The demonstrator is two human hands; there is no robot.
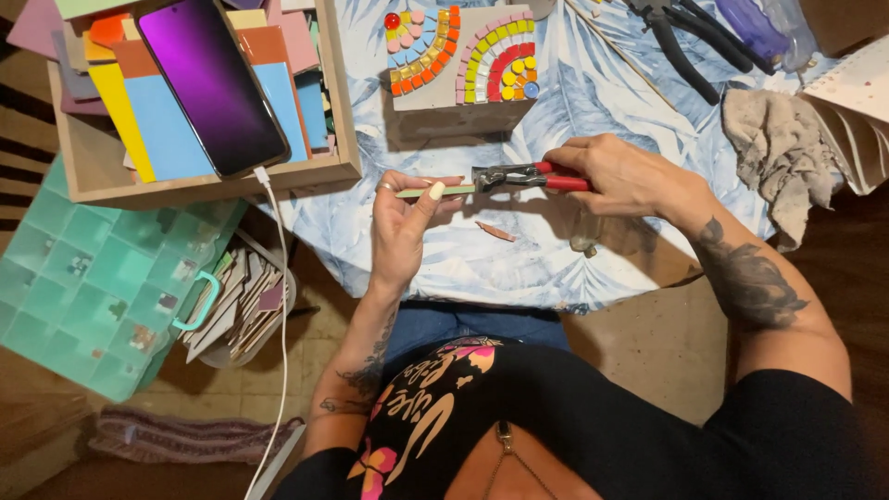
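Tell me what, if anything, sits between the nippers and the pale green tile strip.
Nothing visible. The right hand holds the red-handled nippers with the jaws already at the end of the pale green tile strip, which the left hand pinches.

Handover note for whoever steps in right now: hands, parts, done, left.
Left hand: pinches a thin pale-green tile strip, held level over the table.
Right hand: grips red-handled tile nippers, jaws at the strip's right end.
Parts: one small brown tile shard lies on the leaf-print tablecloth; the grey block with colourful mosaic arcs sits behind; the wooden tray of coloured tiles is at the left.
Done: arcs partly laid.
Left: strip uncut; bare patches remain on the block.
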